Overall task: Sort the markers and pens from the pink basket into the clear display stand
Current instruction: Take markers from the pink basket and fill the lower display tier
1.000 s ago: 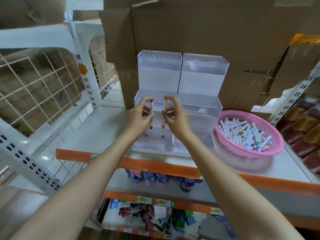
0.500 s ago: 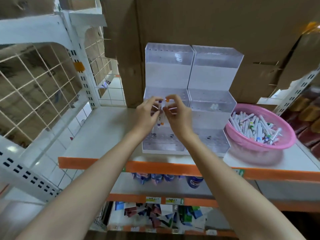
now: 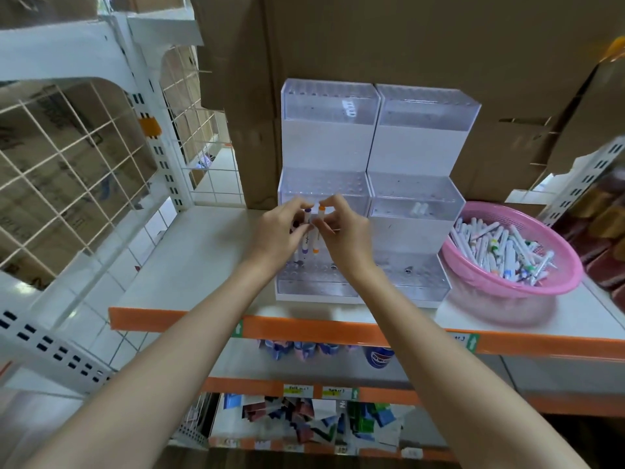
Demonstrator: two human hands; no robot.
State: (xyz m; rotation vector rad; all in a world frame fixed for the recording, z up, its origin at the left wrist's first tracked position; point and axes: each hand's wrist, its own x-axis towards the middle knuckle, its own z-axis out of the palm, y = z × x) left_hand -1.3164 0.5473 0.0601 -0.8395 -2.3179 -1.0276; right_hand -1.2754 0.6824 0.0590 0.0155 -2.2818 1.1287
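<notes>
Both hands meet in front of the left half of the clear stand [image 3: 416, 137], which sits on the shelf [image 3: 209, 265] against cardboard boxes [image 3: 406, 35]. The left hand [image 3: 280, 231] pinches a purple-capped marker [image 3: 305, 245] near its top. The right hand [image 3: 345, 231] pinches an orange-capped marker [image 3: 316, 247] the same way. The two markers stand upright, side by side and nearly touching, between the fingertips of the two hands. Their lower ends hang over the stand's lowest holed tier, though whether either tip sits in a hole is hard to tell. The pink basket [image 3: 548, 292], heaped with markers [image 3: 500, 245], lies just right of the stand, well apart from both hands.
</notes>
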